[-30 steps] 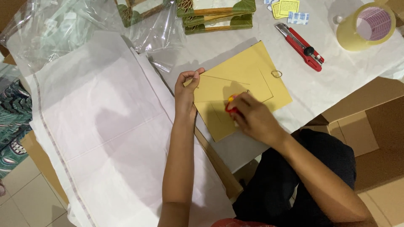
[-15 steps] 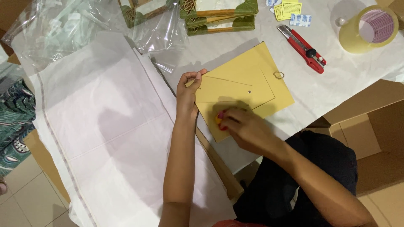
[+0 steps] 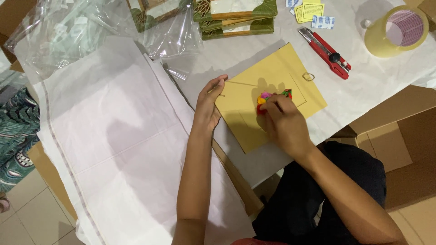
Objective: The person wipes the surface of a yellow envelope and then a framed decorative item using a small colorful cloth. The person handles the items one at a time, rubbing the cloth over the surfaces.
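Cardboard backing board (image 3: 272, 81), yellow-tan, lies flat on the white-covered surface (image 3: 377, 81). The left hand (image 3: 208, 106) presses its left edge, fingers narrow and holding nothing. The right hand (image 3: 284, 124) rests on the board's middle, fingers closed round a small multicoloured tool (image 3: 265, 97). A red utility knife (image 3: 326, 51) and a tape roll (image 3: 395, 31) lie beyond.

You have one yellow board (image 3: 277, 72) in front of you, with one small metal ring (image 3: 308, 76) on it. Above it lie one red utility knife (image 3: 326, 51) and one roll of tape (image 3: 396, 31). Count two stacked green-cornered frames (image 3: 236, 18), two yellow notes (image 3: 309, 10), and one large white sheet (image 3: 113, 136).
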